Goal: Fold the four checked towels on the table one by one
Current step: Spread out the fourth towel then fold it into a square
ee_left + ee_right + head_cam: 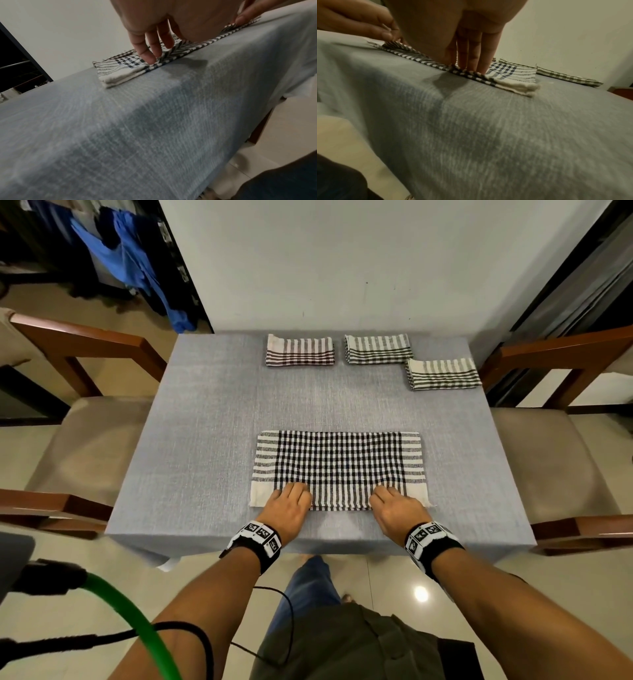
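**Both hands down on the near edge of the last towel**

Left hand point(287, 506) and right hand point(397, 508) are on the black-and-white checked cotton towel point(339, 467), one towards each near corner, knuckles up, well apart from each other. From the left wrist camera the fingertips point(149, 59) come down straight onto the cloth's near edge, and the fabric is bunched a little beneath them; whether the thumb is tucked under the hem cannot be told. Same story on the right wrist camera: straight fingers point(481, 66) side by side, tips planted on the edge, the thumb hidden behind the palm.

That towel lies as a wide rectangle on the near half of the grey cloth-covered table point(205, 422), already doubled over, with stacked cream layers showing at its corner in both wrist views.

Up at the far edge, three small folded bundles: a brown-striped folded towel point(300, 350) on the left, a green-striped folded towel point(378, 349) just right of centre, and a second green-checked folded towel point(443, 374) set nearer and further right, its corner almost meeting the middle one.

Wooden chairs with beige seats point(92, 446) flank the table on both sides.
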The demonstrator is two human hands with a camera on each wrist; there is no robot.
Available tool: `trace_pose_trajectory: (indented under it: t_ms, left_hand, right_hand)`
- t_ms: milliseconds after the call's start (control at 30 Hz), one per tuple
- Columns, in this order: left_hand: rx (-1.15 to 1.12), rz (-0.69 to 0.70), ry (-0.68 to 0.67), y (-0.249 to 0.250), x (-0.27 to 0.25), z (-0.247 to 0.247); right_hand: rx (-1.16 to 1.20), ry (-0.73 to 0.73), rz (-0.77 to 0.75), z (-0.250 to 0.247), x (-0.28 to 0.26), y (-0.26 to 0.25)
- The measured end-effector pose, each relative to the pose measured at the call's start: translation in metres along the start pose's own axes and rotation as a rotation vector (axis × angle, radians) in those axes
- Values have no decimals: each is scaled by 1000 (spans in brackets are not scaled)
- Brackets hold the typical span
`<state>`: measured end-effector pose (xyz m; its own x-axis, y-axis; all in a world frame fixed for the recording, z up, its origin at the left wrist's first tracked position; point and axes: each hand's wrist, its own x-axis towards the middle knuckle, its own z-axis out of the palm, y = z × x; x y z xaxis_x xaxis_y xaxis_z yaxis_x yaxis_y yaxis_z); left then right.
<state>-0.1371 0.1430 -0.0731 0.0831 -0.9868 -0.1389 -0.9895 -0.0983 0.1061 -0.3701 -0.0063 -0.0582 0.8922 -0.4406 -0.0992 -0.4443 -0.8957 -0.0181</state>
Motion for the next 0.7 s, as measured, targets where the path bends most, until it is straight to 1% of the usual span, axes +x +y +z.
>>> trace_pose_trajectory:
  t_ms: [267, 400, 500, 633, 700]
  left_hand:
    - [101, -15, -48, 7, -7, -4]
    - [105, 0, -67, 7, -11, -1]
    - [59, -19, -48, 2, -16, -1]
    - [75, -9, 8, -9, -21, -5]
    - [68, -62, 56, -18, -25, -7]
  right_hand:
    - [-4, 1, 15, 6, -4, -2]
    - [1, -5, 11, 4, -6, -3]
    - [6, -7, 35, 3, -9, 1]
    - [-2, -6, 66, 2, -13, 5]
    - [7, -13, 84, -3, -9, 2]
